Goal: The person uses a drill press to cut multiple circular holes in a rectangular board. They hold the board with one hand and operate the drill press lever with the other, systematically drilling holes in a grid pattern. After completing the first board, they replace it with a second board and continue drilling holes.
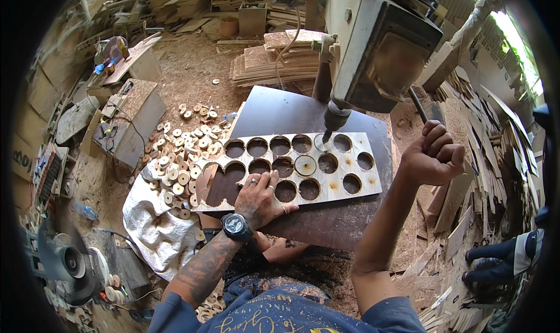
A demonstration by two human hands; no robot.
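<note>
My left hand lies on a light plywood board, fingers spread near its close edge, a watch on the wrist. Several round holes pierce the board, and one cut disc sits in its hole. Above the board's far edge hangs the drill press chuck. Its tip meets the board beside a faint ring-shaped mark. My right hand, raised at the right, is closed in a fist around the end of the dark drill press lever. The dark worktable lies under the board.
Loose wooden discs heap up left of the table, beside a white sack. A fan stands at lower left. Stacked sheets lie beyond the table. Offcuts lean at right; another person's legs show at lower right.
</note>
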